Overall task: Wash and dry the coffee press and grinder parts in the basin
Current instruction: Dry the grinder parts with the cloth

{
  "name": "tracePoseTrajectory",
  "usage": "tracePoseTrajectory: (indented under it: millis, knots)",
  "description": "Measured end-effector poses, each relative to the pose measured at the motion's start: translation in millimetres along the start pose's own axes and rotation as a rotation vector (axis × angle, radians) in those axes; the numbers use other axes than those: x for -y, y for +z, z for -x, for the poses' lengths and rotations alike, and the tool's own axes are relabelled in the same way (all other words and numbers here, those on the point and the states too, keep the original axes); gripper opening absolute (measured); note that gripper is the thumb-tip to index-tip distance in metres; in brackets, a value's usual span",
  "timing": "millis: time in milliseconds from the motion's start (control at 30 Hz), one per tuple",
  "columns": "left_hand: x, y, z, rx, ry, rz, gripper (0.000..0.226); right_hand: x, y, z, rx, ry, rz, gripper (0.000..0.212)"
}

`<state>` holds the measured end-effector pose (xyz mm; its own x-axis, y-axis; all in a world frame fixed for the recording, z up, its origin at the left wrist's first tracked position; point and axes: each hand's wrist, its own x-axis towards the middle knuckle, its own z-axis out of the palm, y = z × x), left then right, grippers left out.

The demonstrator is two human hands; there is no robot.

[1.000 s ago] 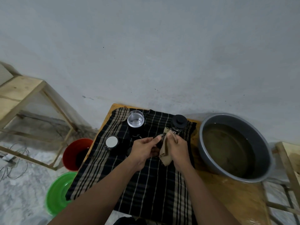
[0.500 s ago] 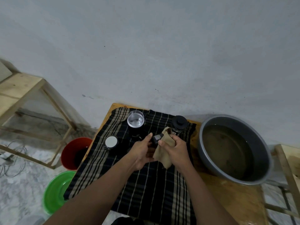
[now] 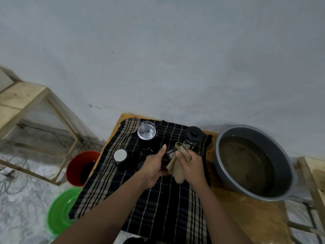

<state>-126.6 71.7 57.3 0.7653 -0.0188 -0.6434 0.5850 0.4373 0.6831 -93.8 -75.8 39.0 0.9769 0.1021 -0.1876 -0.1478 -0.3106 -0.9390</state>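
Note:
Over the dark plaid cloth (image 3: 158, 205), my left hand (image 3: 154, 166) grips a small dark part (image 3: 169, 153), mostly hidden by my fingers. My right hand (image 3: 190, 164) holds a tan rag (image 3: 176, 170) pressed against that part. Behind my hands stand the coffee press with its black lid (image 3: 193, 135) and the grinder with a clear cap (image 3: 146, 132). A round black piece with a white face (image 3: 120, 155) lies to the left. The grey basin (image 3: 288, 166) with murky water sits at the right.
The wooden table (image 3: 246, 217) stands against a grey wall. On the floor at left are a red bucket (image 3: 77, 164), a green bowl (image 3: 58, 213), a wooden frame (image 3: 26, 103) and some cables (image 3: 14, 180). Another wooden frame (image 3: 313, 182) is at far right.
My hands have shifted slightly while rubbing the rag over the small dark part; my left thumb now points up. The other items stay in place.

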Motion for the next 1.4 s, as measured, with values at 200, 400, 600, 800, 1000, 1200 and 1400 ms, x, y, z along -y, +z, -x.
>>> tracePoseTrajectory:
  millis: [200,400,600,800,1000,1200,1400]
  knots:
    - [3.8,-3.1,0.1,0.07,0.04,-0.005,0.041,2.3,-1.7,-3.0,0.053,-0.018,0.006,0.025]
    - [7.7,-8.5,-3.5,0.051,0.001,0.034,0.036,2.6,-1.1,-8.4,-0.008,0.002,0.053,0.028]
    - [7.0,-5.5,-5.2,-0.038,-0.153,0.143,0.049,8.5,-5.4,-9.1,0.131,0.118,-0.178,0.02]
    - [3.9,-2.5,3.3,-0.014,-0.231,-0.028,0.047,-1.3,0.8,-12.1,0.005,0.051,0.029,0.019]
    - [4.8,-6.3,-4.3,-0.059,-0.26,0.074,0.066,-3.4,-10.4,-7.0,0.192,0.12,-0.147,0.026]
    - [-1.4,-5.0,-2.3,-0.138,-0.103,-0.294,0.059,-3.6,-11.9,-4.4,0.163,0.076,-0.073,0.027]
    - [3.8,-6.3,-4.3,-0.055,0.031,-0.127,0.037,-0.3,-9.2,-8.6,0.053,0.058,0.023,0.012]
